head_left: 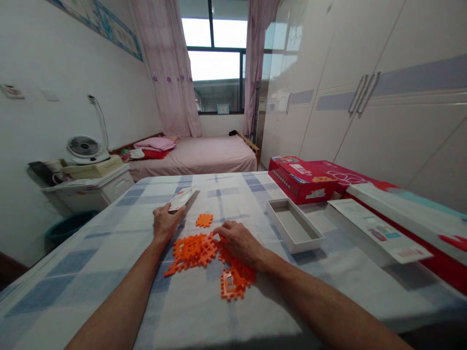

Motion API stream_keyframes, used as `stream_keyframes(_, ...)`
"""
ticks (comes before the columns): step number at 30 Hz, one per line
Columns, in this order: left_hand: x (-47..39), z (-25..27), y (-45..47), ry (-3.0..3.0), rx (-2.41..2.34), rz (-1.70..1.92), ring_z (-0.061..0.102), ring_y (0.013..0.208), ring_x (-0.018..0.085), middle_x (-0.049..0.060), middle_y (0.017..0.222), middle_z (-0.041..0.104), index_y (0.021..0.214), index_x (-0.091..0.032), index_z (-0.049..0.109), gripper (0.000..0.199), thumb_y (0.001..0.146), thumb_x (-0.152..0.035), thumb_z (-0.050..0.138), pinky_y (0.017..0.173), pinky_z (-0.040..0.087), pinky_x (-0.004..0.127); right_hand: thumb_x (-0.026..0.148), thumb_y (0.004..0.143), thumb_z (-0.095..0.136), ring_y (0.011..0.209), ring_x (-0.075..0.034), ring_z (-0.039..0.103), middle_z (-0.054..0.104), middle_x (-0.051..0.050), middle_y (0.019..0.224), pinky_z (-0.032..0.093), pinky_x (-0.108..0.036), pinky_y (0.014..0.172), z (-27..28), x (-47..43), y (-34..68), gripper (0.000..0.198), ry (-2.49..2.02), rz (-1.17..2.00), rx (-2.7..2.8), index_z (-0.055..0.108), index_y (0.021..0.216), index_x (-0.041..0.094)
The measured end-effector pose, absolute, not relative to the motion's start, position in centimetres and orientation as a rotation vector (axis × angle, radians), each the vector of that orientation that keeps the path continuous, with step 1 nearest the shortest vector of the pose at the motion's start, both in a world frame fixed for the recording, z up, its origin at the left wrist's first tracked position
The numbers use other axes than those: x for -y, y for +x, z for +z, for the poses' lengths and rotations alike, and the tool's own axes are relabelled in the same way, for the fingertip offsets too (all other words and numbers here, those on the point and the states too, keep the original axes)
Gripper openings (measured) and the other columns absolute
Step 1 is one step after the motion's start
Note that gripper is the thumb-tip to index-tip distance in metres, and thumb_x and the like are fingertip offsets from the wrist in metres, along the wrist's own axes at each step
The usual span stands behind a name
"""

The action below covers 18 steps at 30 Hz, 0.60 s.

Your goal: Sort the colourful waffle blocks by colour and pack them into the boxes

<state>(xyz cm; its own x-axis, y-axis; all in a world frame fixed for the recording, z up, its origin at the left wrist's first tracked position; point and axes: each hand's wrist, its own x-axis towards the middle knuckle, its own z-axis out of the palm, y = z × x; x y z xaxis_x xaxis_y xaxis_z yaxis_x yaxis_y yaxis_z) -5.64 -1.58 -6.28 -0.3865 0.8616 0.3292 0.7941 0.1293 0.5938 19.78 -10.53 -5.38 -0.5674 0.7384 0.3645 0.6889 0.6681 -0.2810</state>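
Note:
A small white box [181, 199] with red print is gripped near its close end by my left hand [166, 223], tilted a little above the table. My right hand [237, 243] bends over a pile of orange interlocking plastic pieces [191, 250], with its fingers closed at the edge of one of them; the palm hides part of the heap. More orange pieces, including a square frame-like one [230, 286], lie below the right wrist. A single orange piece [204, 220] rests apart, between the two hands and farther back.
An uncovered white box tray [315, 239] stands right of my right hand. Beyond it are a red carton [302, 180] and a white printed lid or box [383, 233]. A blue-and-white checked cloth [113, 248] covers the table; a bed [211, 153] is behind its far edge.

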Motion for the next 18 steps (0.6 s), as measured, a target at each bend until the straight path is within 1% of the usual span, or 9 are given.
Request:
stream_keyframes(4,1.4,-6.5,-5.9,1.691,-2.272,1.098,0.052,0.117,0.034,0.020,0.124,0.053,0.122,-0.011,0.058,0.073,0.072,-0.063,0.047,0.098,0.043,0.045,0.012,0.087,0.050,0.094,-0.017,0.059,0.063,-0.007,0.105,0.045,-0.028,0.084,-3.1,10.5,21.3,0.033,-1.173,0.125,2.298,0.061,0.117,0.019)
stream_keyframes(7,1.4,-6.5,-5.9,1.699,-2.269,1.080,0.052,0.116,0.035,0.021,0.123,0.053,0.123,-0.010,0.058,0.075,0.072,-0.064,0.048,0.098,0.043,0.045,0.008,0.087,0.044,0.097,-0.018,0.058,0.063,-0.009,0.107,0.044,-0.029,0.088,-0.5,10.5,24.3,0.037,-1.325,-0.029,2.082,0.060,0.119,0.017)
stream_keyframes(10,1.5,-6.4,-5.8,1.693,-2.275,1.075,0.053,0.116,0.034,0.021,0.124,0.052,0.124,-0.009,0.057,0.075,0.071,-0.063,0.049,0.098,0.043,0.044,0.009,0.085,0.045,0.103,-0.021,0.058,0.062,-0.011,0.113,0.044,-0.032,0.091,1.2,10.5,28.1,0.039,-1.597,-0.174,1.844,0.058,0.121,0.014)
stream_keyframes(13,1.6,-6.3,-5.7,1.682,-2.284,1.079,0.053,0.116,0.034,0.021,0.125,0.051,0.123,-0.010,0.057,0.074,0.071,-0.062,0.049,0.099,0.043,0.044,0.013,0.085,0.047,0.102,-0.025,0.060,0.062,-0.013,0.115,0.046,-0.036,0.088,1.3,10.4,31.1,0.039,-1.877,-0.177,1.752,0.059,0.122,0.013)
stream_keyframes(15,1.8,-6.1,-5.5,1.668,-2.292,1.073,0.054,0.114,0.034,0.020,0.125,0.051,0.122,-0.011,0.058,0.072,0.071,-0.062,0.050,0.098,0.044,0.044,0.021,0.085,0.050,0.101,-0.028,0.060,0.063,-0.015,0.114,0.047,-0.041,0.085,1.0,10.4,32.0,0.039,-1.996,-0.169,1.780,0.059,0.122,0.014)
stream_keyframes(18,2.0,-5.8,-5.2,1.646,-2.304,1.075,0.056,0.111,0.033,0.019,0.124,0.051,0.122,-0.013,0.058,0.069,0.071,-0.060,0.052,0.096,0.045,0.044,0.031,0.084,0.056,0.108,-0.033,0.056,0.060,-0.015,0.118,0.045,-0.048,0.086,0.9,10.5,31.4,0.041,-1.944,-0.233,1.822,0.059,0.122,0.016)
